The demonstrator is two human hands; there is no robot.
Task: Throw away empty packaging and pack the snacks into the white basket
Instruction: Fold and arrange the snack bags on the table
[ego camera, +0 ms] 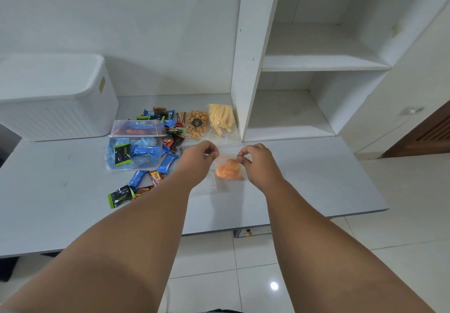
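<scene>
Our left hand [198, 156] and right hand [255, 161] each pinch the top edge of the clear bag of orange snacks [229, 172] over the table [316, 186]. We see the white basket [60, 117] well off to the left. Tugging the two pinches apart could open the bag and spill the snacks.

Basket [56, 108] sat at the back left of the table [60, 203]. Tub [134, 154] lay right of it, nearer the front, with a pouch [137, 127] just behind the tub. Loose bars [137, 178] lay around and before the tub. Nut bag [197, 124] and stick bag [221, 117] lay side by side further right, next to the shelf [304, 81]. Chip bag [229, 170] was before them, pinched between left hand [199, 156] and right hand [255, 159].
</scene>
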